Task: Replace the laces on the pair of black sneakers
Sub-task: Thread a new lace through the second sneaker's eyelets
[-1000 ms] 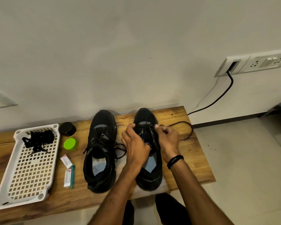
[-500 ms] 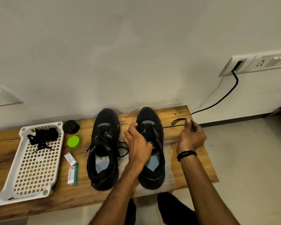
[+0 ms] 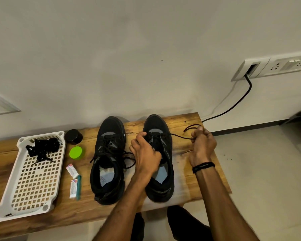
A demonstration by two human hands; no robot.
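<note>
The right grip (image 3: 202,145), fingers curled closed around a black lace (image 3: 180,136), holds it taut out to the right from the far eyelets of the right-hand sneaker (image 3: 157,124). The left grip (image 3: 145,152) clamps that shoe's upper near the tongue, steadying it on the bench (image 3: 186,150). To do this well, pull in line with the eyelet and keep the shoe pinned so it cannot slide. The other sneaker (image 3: 109,129) sits just left, laced. A bundle of black laces (image 3: 43,147) lies in a white tray (image 3: 20,141) at far left.
</note>
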